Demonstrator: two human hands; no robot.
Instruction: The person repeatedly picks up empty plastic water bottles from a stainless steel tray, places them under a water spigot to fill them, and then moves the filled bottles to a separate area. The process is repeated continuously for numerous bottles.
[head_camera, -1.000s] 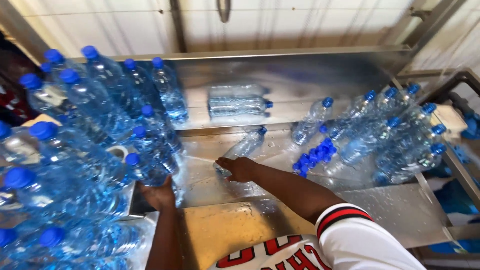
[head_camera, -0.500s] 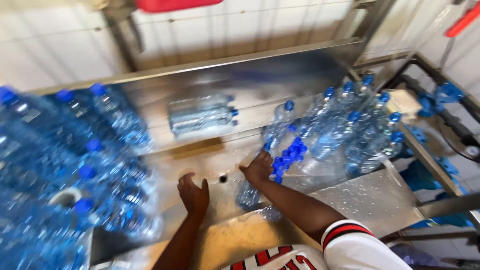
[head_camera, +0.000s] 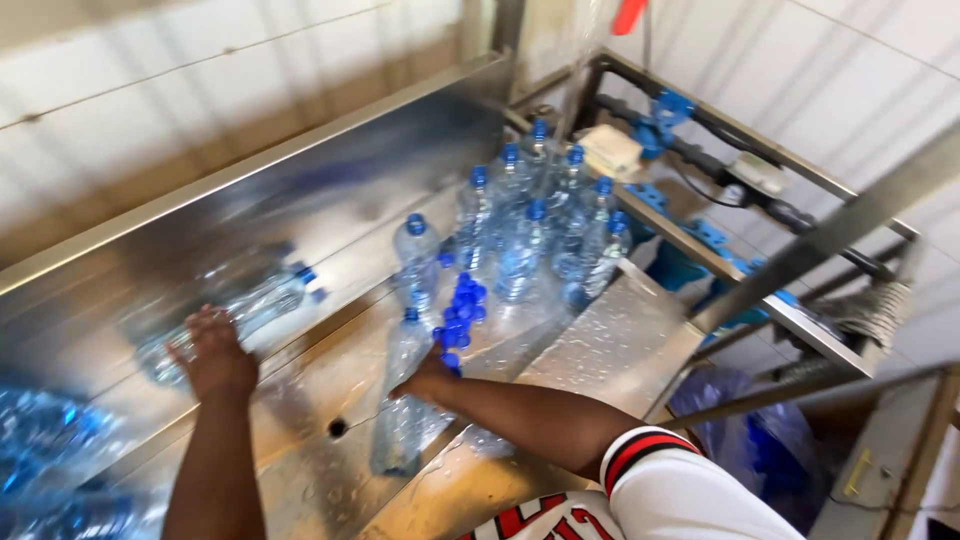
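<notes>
You are gathering filled water bottles on the wet steel table (head_camera: 600, 340). Your right hand (head_camera: 425, 380) grips a bottle (head_camera: 400, 400) lying on the table, fingers wrapped round its upper part. Your left hand (head_camera: 215, 350) rests, fingers spread, beside a second bottle (head_camera: 250, 310) lying against the back wall; closing on it calls for a firm grip, since everything looks wet.

White tiled walls (head_camera: 150, 110) surround a wet steel bench (head_camera: 620, 330) and metal frame (head_camera: 820, 235) in daylight

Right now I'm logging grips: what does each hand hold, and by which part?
The right hand grips a lying clear bottle around its upper body. The left hand rests on another lying bottle; its grip cannot be told.
</notes>
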